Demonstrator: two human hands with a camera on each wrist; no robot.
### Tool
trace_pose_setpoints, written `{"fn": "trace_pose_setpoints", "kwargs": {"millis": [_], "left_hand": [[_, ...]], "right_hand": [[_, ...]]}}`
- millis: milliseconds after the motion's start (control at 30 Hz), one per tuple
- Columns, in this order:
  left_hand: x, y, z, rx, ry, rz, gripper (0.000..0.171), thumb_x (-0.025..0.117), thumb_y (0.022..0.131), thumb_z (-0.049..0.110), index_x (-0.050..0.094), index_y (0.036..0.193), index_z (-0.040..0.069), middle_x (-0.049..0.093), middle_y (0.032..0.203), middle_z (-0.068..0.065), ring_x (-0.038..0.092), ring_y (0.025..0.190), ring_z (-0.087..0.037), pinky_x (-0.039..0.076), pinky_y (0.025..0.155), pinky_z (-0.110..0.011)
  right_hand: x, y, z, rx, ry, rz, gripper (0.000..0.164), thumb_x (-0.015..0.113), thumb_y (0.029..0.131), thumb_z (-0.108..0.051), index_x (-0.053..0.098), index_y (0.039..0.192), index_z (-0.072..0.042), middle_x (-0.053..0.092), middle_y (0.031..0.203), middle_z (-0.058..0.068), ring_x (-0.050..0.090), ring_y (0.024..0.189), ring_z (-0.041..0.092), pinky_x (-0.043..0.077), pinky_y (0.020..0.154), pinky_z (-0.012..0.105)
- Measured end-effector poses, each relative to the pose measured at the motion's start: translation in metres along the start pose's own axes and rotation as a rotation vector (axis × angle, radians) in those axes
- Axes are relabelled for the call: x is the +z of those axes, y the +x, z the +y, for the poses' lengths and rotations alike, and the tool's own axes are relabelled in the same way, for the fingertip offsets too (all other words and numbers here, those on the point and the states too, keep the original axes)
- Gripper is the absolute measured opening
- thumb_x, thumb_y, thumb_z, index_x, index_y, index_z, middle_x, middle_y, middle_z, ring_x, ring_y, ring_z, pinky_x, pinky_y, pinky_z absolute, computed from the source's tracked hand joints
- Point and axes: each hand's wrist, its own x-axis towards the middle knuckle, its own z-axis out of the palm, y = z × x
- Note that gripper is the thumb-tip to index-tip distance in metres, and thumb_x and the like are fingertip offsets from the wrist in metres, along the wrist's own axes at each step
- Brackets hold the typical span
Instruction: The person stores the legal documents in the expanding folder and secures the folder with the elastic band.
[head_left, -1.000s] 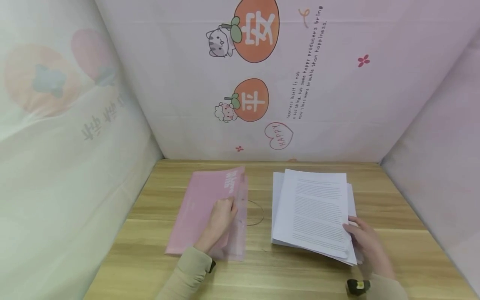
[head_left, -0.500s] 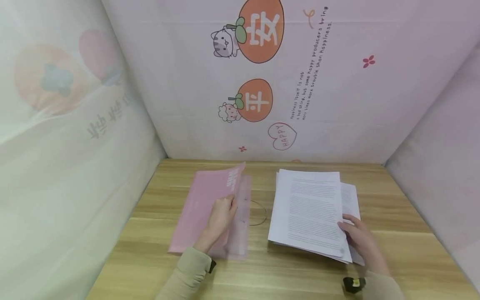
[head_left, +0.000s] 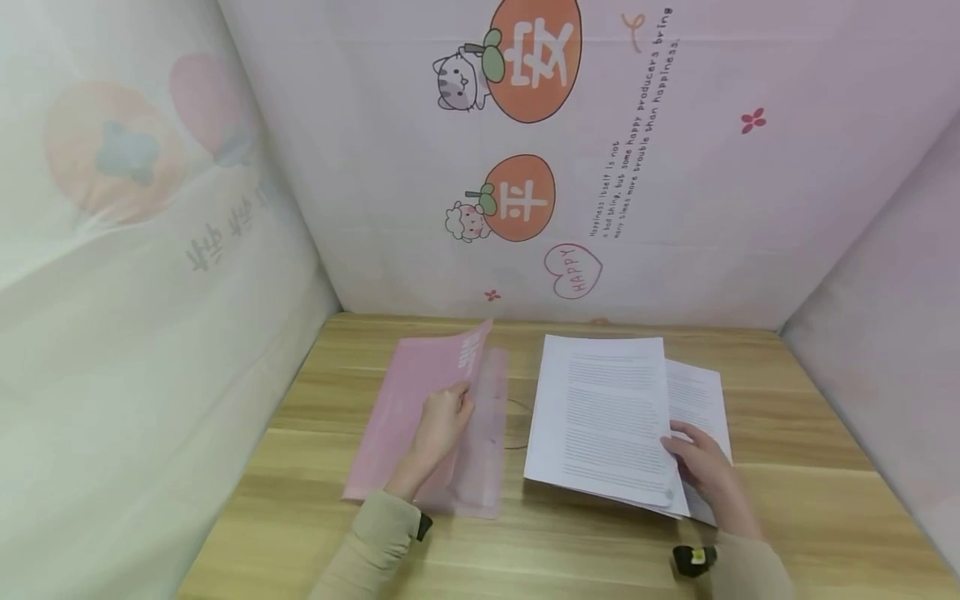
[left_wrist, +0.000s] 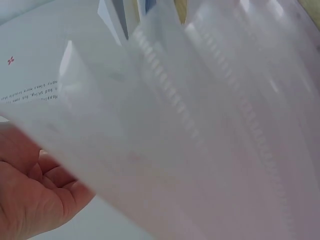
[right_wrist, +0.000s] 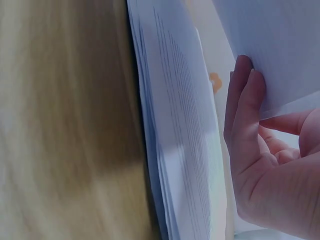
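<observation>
On the left of the table lies a pink plastic folder (head_left: 393, 400), its cover raised at the right edge. My left hand (head_left: 438, 425) grips that edge with curled fingers. Translucent sleeves (left_wrist: 200, 130) with punched strips fan out beside the left hand in the left wrist view. To the right, my right hand (head_left: 705, 467) pinches the right edge of some printed sheets (head_left: 603, 408), thumb on top and fingers beneath. These sheets are lifted and tilted over a stack of printed paper (head_left: 701, 400). In the right wrist view, the stack (right_wrist: 185, 130) lies below the held sheet (right_wrist: 285, 45).
A thin elastic loop (head_left: 519, 402) sticks out from the folder's right side, partly behind the sheets. White printed cloth walls (head_left: 675, 250) enclose the wooden table (head_left: 600, 567) at the back and both sides.
My right hand has carried the held sheets left toward the folder, uncovering more of the stack at the right. The left hand keeps its grip, and the folder's cover stands slightly higher.
</observation>
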Motion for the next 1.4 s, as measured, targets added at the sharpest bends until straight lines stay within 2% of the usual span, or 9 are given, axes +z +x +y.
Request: {"fn": "trace_pose_setpoints", "kwargs": {"millis": [167, 267, 333, 400, 567, 800, 1067, 1267, 1400], "left_hand": [[-0.002, 0.001, 0.000, -0.013, 0.009, 0.014, 0.017, 0.056, 0.086, -0.004, 0.070, 0.094, -0.008, 0.042, 0.055, 0.002, 0.030, 0.047, -0.003, 0.024, 0.044, -0.011], [-0.002, 0.001, 0.000, -0.011, 0.009, 0.024, 0.017, 0.057, 0.086, -0.003, 0.071, 0.094, -0.007, 0.046, 0.056, 0.000, 0.032, 0.048, -0.003, 0.026, 0.044, -0.011], [-0.003, 0.001, 0.000, -0.008, 0.000, 0.025, 0.016, 0.056, 0.086, -0.004, 0.070, 0.094, -0.007, 0.047, 0.055, 0.000, 0.032, 0.048, -0.003, 0.025, 0.044, -0.011], [-0.004, 0.001, 0.000, -0.012, -0.012, 0.021, 0.018, 0.056, 0.086, -0.004, 0.070, 0.095, -0.008, 0.046, 0.055, 0.000, 0.031, 0.047, -0.002, 0.024, 0.043, -0.010], [-0.004, 0.000, 0.000, -0.016, -0.019, 0.035, 0.019, 0.056, 0.086, -0.003, 0.071, 0.098, -0.007, 0.050, 0.057, -0.002, 0.032, 0.048, -0.003, 0.025, 0.044, -0.011], [-0.004, 0.000, -0.002, 0.016, 0.000, 0.071, 0.020, 0.058, 0.084, -0.004, 0.072, 0.098, -0.006, 0.059, 0.061, -0.007, 0.035, 0.051, -0.004, 0.032, 0.046, -0.014], [-0.003, 0.000, -0.003, 0.014, -0.011, 0.070, 0.010, 0.057, 0.084, -0.003, 0.068, 0.085, -0.001, 0.044, 0.055, 0.003, 0.032, 0.050, -0.004, 0.027, 0.046, -0.015], [-0.003, 0.000, -0.004, 0.023, -0.004, 0.075, 0.010, 0.057, 0.083, -0.004, 0.067, 0.084, -0.002, 0.040, 0.055, 0.005, 0.031, 0.050, -0.004, 0.025, 0.046, -0.015], [-0.002, 0.000, -0.004, 0.014, 0.008, 0.072, 0.009, 0.057, 0.082, -0.004, 0.066, 0.082, -0.002, 0.038, 0.056, 0.006, 0.031, 0.051, -0.004, 0.023, 0.046, -0.014]], "right_hand": [[0.008, 0.003, -0.005, 0.001, -0.058, 0.009, 0.063, 0.050, 0.100, -0.021, 0.027, 0.152, 0.006, 0.067, 0.113, 0.008, 0.061, 0.082, 0.001, 0.053, 0.071, 0.023], [0.013, 0.004, -0.007, 0.011, -0.084, 0.011, 0.062, 0.050, 0.101, -0.023, 0.028, 0.152, 0.005, 0.058, 0.130, 0.024, 0.060, 0.085, 0.002, 0.052, 0.073, 0.023], [0.016, 0.005, -0.008, 0.011, -0.093, 0.010, 0.063, 0.050, 0.101, -0.024, 0.027, 0.152, 0.005, 0.052, 0.137, 0.028, 0.059, 0.086, 0.002, 0.051, 0.073, 0.023], [0.018, 0.006, -0.010, 0.009, -0.087, 0.007, 0.063, 0.050, 0.101, -0.024, 0.027, 0.152, 0.004, 0.056, 0.134, 0.026, 0.059, 0.085, 0.002, 0.051, 0.074, 0.023], [0.024, 0.006, -0.014, -0.008, -0.052, -0.008, 0.059, 0.052, 0.100, -0.022, 0.032, 0.150, 0.004, 0.069, 0.113, 0.006, 0.063, 0.084, 0.003, 0.053, 0.074, 0.024], [0.030, 0.006, -0.021, -0.018, -0.063, -0.035, 0.060, 0.051, 0.101, -0.024, 0.031, 0.151, 0.002, 0.066, 0.122, 0.011, 0.063, 0.088, 0.003, 0.052, 0.078, 0.023], [0.029, 0.004, -0.026, -0.033, -0.052, -0.034, 0.058, 0.050, 0.101, -0.024, 0.033, 0.151, 0.001, 0.068, 0.115, 0.002, 0.063, 0.087, 0.002, 0.053, 0.078, 0.023], [0.030, 0.002, -0.030, -0.048, -0.037, -0.036, 0.059, 0.051, 0.101, -0.022, 0.032, 0.150, 0.003, 0.066, 0.107, -0.004, 0.063, 0.085, 0.000, 0.054, 0.077, 0.021], [0.035, 0.000, -0.033, -0.055, -0.033, -0.041, 0.060, 0.051, 0.101, -0.021, 0.030, 0.151, 0.004, 0.065, 0.113, 0.001, 0.062, 0.087, 0.001, 0.053, 0.077, 0.021]]}}
